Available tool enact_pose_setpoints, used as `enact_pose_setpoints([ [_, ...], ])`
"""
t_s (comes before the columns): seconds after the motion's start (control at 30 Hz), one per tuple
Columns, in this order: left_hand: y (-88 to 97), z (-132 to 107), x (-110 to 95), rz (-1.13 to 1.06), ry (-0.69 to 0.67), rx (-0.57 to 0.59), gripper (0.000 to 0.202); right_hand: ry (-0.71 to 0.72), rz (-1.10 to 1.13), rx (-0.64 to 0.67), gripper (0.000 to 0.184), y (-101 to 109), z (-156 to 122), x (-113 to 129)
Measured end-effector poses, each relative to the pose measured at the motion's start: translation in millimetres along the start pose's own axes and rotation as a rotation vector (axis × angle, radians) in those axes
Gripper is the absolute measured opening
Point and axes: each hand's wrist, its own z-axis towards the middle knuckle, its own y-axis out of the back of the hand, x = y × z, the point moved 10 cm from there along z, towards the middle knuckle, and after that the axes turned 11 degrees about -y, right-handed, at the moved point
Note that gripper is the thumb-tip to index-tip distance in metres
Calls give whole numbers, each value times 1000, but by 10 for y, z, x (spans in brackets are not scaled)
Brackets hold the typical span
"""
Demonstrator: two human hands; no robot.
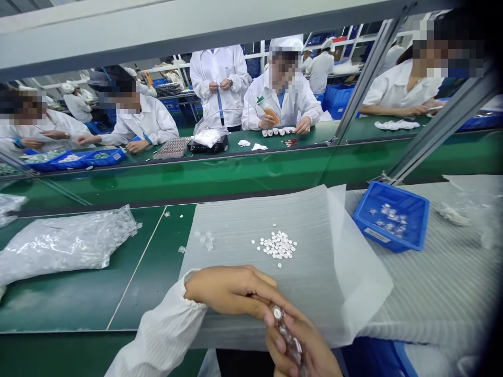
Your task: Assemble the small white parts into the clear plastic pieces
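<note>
My left hand [231, 290] reaches in from the lower left in a white sleeve, its fingers pinched on a small round white cap [277, 313]. My right hand [304, 348] sits just below it at the bottom edge, curled round a short stack of small clear parts [290, 340]. The cap sits at the top end of that stack. Both hands hover over the near edge of a white foam sheet [251, 220]. A pile of small white caps [278, 245] lies on the sheet beyond my hands. A few clear parts [206, 239] lie to its left.
A blue bin [408, 230] with several small parts stands at the right on ribbed foam. A clear bag of parts [63, 243] lies at the left on the green bench [157, 277]. Beyond a green conveyor [236, 175], several people in white coats work.
</note>
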Motion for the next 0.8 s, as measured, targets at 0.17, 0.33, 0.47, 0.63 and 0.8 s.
enact_pose_setpoints([
  [0.17,-32,77,-8,118,7,-73,37,53,4,-90,47,73,-45,71],
  [0.33,94,9,-66,410,6,-523,29,154,-11,-229,45,183,-263,318],
  [0.47,-23,-75,-119,578,-10,-564,23,205,27,-240,37,210,-406,440],
  [0.63,29,-78,-133,772,-82,-505,18,264,-43,-272,32,244,-482,552],
  [0.8,-34,137,64,797,-153,-449,18,505,-389,-562,45,579,-802,1191],
])
